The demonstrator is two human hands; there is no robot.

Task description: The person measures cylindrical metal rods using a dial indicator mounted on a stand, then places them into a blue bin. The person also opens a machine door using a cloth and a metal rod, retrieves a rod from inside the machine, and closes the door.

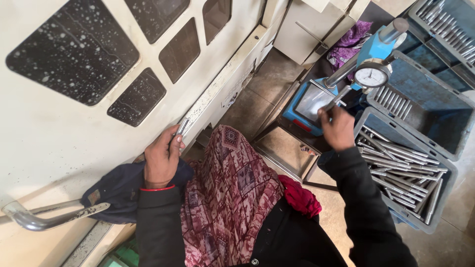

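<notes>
The left hand [162, 158], at centre left, grips a short metal rod [181, 127] pointing up and right. The right hand [337, 127], at centre right, pinches another rod [334, 101] under the dial gauge [371, 75]. Grey bin [396, 217] of rods sits lower right.

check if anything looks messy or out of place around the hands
Only small things. The metal rods in the near grey crate lie crisscrossed in a loose heap, while those in the far tray sit in neat rows. The machine door's windows are spattered with white specks. Both hands hold rods normally.
</notes>
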